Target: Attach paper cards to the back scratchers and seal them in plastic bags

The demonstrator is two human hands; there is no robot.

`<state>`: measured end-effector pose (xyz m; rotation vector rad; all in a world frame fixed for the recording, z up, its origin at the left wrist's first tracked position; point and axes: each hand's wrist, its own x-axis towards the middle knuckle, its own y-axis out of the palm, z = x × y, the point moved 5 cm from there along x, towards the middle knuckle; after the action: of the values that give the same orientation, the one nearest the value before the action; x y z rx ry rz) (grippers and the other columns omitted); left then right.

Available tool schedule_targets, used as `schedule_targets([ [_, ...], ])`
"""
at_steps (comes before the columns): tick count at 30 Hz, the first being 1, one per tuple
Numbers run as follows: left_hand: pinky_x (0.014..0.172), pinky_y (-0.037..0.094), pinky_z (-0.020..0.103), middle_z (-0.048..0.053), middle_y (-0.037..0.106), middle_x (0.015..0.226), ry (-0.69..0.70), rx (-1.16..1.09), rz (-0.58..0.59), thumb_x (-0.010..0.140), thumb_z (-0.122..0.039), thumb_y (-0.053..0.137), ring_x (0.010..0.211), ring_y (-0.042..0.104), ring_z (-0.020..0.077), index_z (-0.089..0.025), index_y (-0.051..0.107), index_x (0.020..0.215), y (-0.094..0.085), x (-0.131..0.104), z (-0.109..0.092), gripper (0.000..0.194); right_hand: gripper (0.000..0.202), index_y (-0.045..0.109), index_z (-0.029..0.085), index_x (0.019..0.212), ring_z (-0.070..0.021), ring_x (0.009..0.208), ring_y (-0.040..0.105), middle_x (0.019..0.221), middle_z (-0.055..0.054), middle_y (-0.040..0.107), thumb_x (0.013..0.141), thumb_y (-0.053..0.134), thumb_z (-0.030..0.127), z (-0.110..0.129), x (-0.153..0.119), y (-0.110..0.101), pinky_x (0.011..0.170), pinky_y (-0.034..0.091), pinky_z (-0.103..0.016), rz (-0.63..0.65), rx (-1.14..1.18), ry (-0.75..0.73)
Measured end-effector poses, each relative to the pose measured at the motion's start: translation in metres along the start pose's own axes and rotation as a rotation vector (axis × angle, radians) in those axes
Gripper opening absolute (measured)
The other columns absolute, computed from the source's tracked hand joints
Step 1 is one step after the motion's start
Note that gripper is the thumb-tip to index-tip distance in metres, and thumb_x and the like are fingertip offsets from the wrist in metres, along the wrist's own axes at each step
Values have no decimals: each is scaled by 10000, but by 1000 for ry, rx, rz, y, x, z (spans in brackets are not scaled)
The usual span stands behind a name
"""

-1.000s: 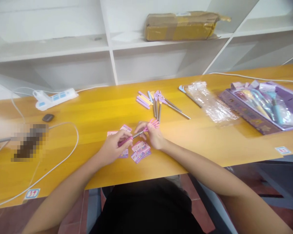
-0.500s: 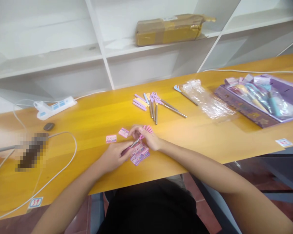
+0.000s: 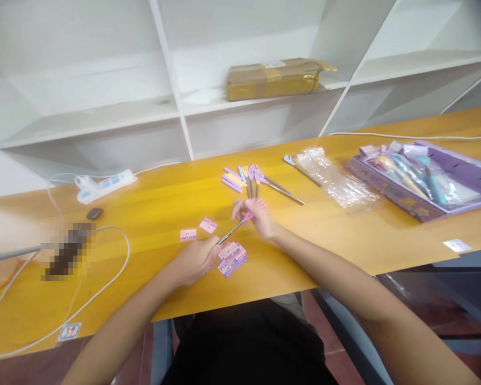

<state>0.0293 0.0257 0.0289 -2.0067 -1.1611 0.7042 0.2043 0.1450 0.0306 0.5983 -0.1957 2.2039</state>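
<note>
A pink telescopic back scratcher [image 3: 233,231] is stretched between my two hands, its metal rod slanting up to the right. My left hand [image 3: 196,260] is closed around its lower end, hiding the handle. At the pink claw end, the fingers of my right hand [image 3: 261,219] grip the head and partly cover it. Beneath the rod lies a small pile of pink and purple printed cards [image 3: 232,259]. Two single cards, one left [image 3: 188,235] and one closer to the middle [image 3: 208,225], lie apart from it. Just beyond my right hand are several back scratchers [image 3: 278,187] with purple and yellow claws.
Coloured tubes [image 3: 232,181] lie beside the back scratchers. A blue-clawed back scratcher [image 3: 304,171] and clear plastic bags [image 3: 340,182] are further right, before a purple box [image 3: 393,188] of packaged items. On the left are a power strip [image 3: 108,185] and a white cable [image 3: 129,251].
My right hand has moved up and away from my left, still holding the claw end. More of the metal rod now shows between my hands. The camera view has shifted slightly.
</note>
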Motion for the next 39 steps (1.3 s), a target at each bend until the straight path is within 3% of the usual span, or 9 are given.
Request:
schedule_targets([
  [5, 694, 425, 315, 49, 704, 910, -46, 210, 3, 1110, -369, 295, 760, 643, 226, -241, 557, 1069, -19, -21, 8, 294, 726, 681, 132, 680, -102, 529, 479, 575, -39, 491, 1043, 404, 697, 40, 13, -109, 558, 324, -297, -278, 17, -16],
  [10, 736, 471, 322, 75, 738, 944, -52, 273, -19, 1113, -403, 290, 800, 697, 241, -236, 629, 1144, -38, -42, 25, 379, 939, 542, 135, 406, -71, 454, 395, 439, -52, 308, 1098, -55, 348, 107, -24, -240, 596, 175, -399, -898, 237, -37],
  [13, 754, 494, 321, 68, 755, 986, -13, 282, 21, 1117, -404, 293, 840, 716, 243, -247, 646, 1146, -41, -38, 26, 388, 914, 621, 120, 456, -77, 486, 426, 465, -73, 386, 1115, 46, 387, 143, -52, -276, 609, 166, -402, -1089, 307, -137],
  [18, 817, 515, 337, 70, 770, 1164, 17, 356, -31, 1139, -397, 266, 979, 741, 253, -261, 606, 1293, -47, -10, 19, 398, 579, 688, 102, 567, -93, 572, 498, 739, -135, 649, 1041, 545, 402, 167, -77, -275, 593, 199, -318, -1287, 650, -253],
  [20, 770, 511, 346, 85, 781, 1097, -53, 433, -85, 1138, -440, 281, 933, 749, 271, -223, 616, 1236, -48, -3, 24, 410, 514, 703, 103, 616, -113, 604, 521, 805, -133, 672, 1012, 615, 420, 168, -80, -273, 595, 207, -299, -1300, 726, -246],
  [24, 717, 497, 335, 81, 783, 1017, -95, 518, -111, 1124, -498, 358, 892, 750, 277, -205, 619, 1135, -41, -3, 38, 392, 675, 686, 116, 650, -125, 552, 448, 643, -70, 530, 1085, 355, 514, 170, -79, -281, 584, 182, -285, -1178, 505, -166],
  [28, 712, 491, 302, 69, 790, 1010, -58, 528, -142, 1139, -462, 326, 888, 754, 243, -216, 626, 1116, -33, -6, 46, 389, 757, 629, 134, 593, -118, 502, 340, 600, -49, 432, 1084, 140, 439, 170, -72, -282, 572, 151, -284, -1133, 253, -116],
  [35, 714, 529, 290, 69, 795, 957, 84, 436, -329, 1143, -475, 296, 823, 750, 212, -206, 681, 1070, -33, -7, 61, 476, 710, 625, 155, 537, -94, 484, 283, 583, -32, 376, 1080, 224, 377, 164, -57, -243, 602, 137, -339, -1216, 242, -131],
  [39, 801, 572, 304, 77, 816, 1079, 174, 351, -440, 1139, -482, 328, 921, 774, 217, -208, 721, 1168, -34, -8, 62, 480, 752, 599, 174, 456, -116, 483, 313, 529, -40, 316, 1066, 243, 432, 135, -29, -218, 614, 117, -379, -1102, 241, -55],
])
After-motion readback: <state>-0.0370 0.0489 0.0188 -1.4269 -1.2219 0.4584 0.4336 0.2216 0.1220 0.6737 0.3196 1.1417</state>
